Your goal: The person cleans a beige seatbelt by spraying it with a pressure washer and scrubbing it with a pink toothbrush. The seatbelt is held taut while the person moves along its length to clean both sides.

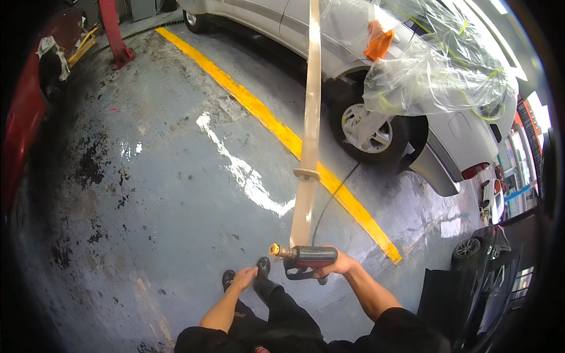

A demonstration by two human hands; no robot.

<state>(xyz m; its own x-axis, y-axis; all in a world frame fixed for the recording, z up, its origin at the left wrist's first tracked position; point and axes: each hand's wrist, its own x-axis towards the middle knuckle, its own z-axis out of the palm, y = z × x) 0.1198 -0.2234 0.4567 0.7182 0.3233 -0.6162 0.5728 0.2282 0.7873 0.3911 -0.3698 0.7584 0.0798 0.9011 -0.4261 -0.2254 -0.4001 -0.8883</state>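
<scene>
Beige webbing strap point(313, 106), long axis near vertical, upper edge to lower centre | black-and-red trigger gun point(312, 256), lower centre, nearly horizontal, at strap's lower end | right hand point(337, 265) gripping gun | left hand point(246, 278), left of gun, fingers curled, contents unclear | brass nozzle point(282, 251), pointing left.

The pistol-shaped tool point(316, 256) is black and dark red with a yellow tip point(274, 249), the strap point(311, 106) beige, the cloth point(378, 43) orange, the floor point(176, 200) blue-grey with a yellow stripe point(253, 106) and black blotches point(91, 165) toward its left edge.
</scene>
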